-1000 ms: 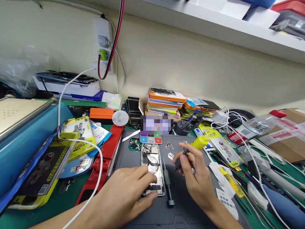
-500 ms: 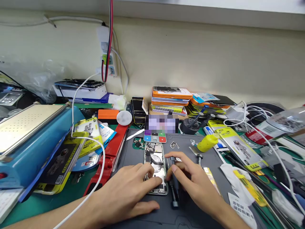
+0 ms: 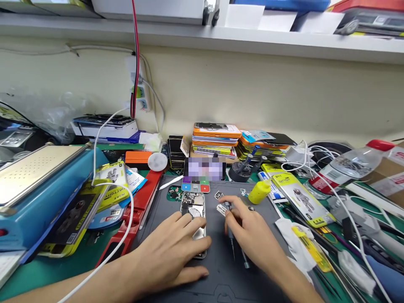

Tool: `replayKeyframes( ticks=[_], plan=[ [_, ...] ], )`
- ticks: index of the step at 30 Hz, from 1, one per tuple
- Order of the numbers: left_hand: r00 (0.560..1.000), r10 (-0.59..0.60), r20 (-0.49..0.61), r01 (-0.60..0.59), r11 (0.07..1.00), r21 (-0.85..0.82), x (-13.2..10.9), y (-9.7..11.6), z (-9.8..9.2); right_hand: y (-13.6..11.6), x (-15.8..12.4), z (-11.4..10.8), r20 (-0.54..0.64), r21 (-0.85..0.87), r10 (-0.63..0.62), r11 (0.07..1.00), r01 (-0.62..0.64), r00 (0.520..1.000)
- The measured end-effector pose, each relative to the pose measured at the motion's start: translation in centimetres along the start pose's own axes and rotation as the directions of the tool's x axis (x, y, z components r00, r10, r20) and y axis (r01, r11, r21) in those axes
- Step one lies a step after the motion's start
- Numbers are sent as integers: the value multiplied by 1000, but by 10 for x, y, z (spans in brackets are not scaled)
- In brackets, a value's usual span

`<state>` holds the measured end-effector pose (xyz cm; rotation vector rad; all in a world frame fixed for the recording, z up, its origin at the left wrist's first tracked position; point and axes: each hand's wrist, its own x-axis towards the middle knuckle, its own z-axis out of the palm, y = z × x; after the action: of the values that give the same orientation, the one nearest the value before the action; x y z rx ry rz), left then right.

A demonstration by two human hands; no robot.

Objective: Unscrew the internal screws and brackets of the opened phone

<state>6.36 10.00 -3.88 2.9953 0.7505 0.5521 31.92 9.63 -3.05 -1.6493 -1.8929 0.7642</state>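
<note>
An opened phone body (image 3: 193, 203) with bare inner parts lies on the dark grey mat (image 3: 221, 277). My left hand (image 3: 179, 246) rests over its lower half, fingers apart, fingertips on the phone's right side. To the right, my right hand (image 3: 244, 225) has its thumb and fingers around a dark screwdriver (image 3: 231, 240), whose thin tip points down toward the mat. Another dark tool (image 3: 245, 259) lies partly under that hand. A thin metal blade (image 3: 221, 209) is just beyond the right fingertips. Small metal parts (image 3: 218, 194) sit above it.
A yellow bottle (image 3: 259, 192) stands at the mat's back right, near a round tool holder (image 3: 241, 170). A lit phone (image 3: 205, 169) lies behind the opened one. Red tool (image 3: 135, 223), battery packs (image 3: 298, 198) and a white cable (image 3: 131, 210) flank the mat.
The view has tilted up and shifted, showing more shelf. The screwdriver in my right hand now points its thin tip downward, apart from the phone. My left hand stays over the phone.
</note>
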Motion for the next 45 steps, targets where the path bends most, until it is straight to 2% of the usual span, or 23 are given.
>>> replayKeyframes(
  ticks=[3,7,11,14,17,19,22,25,30,32,35,37,40,43,45],
  plan=[
    [998,-51,-22,53,996,72,1,10,7,3,-1,2,-91,-66,-42,997,36,995],
    [977,-209,-31,209,936,285,-5,23,10,3,-2,3,-262,-121,-146,986,118,954],
    [918,-396,-11,371,851,371,-8,21,4,-2,-6,9,-346,-123,-287,958,260,893],
    [862,-502,67,448,817,362,-5,14,-3,-4,-8,17,-358,-153,-373,928,340,856],
    [817,-557,153,490,809,326,-2,10,-8,-7,-9,25,-334,-196,-422,906,375,843],
    [812,-551,192,488,821,296,-1,10,-9,-10,-10,28,-321,-225,-443,894,387,837],
    [829,-520,209,478,851,218,-4,6,-8,-14,-11,29,-304,-267,-478,873,408,824],
    [860,-465,210,468,883,36,-8,-5,-7,-14,-13,28,-325,-268,-523,850,453,788],
    [927,-272,259,338,903,-264,-13,-33,-13,-12,-16,25,-499,-164,-506,852,497,704],
    [947,-184,264,266,909,-322,-15,-39,-15,-13,-17,27,-505,-116,-500,847,518,704],
    [961,-79,264,169,926,-339,-20,-38,-17,-15,-21,34,-448,-79,-540,818,570,712],
    [962,-66,265,146,944,-297,-23,-33,-17,-14,-23,39,-409,-80,-589,784,615,697],
    [959,-111,261,182,947,-266,-21,-28,-17,-11,-26,47,-356,-110,-659,734,671,662],
    [963,-148,223,219,915,-339,-12,-30,-14,-9,-26,51,-309,-141,-698,705,695,646],
    [968,-178,178,235,892,-385,-3,-33,-10,-8,-25,53,-286,-144,-700,707,692,655]
  ],
)
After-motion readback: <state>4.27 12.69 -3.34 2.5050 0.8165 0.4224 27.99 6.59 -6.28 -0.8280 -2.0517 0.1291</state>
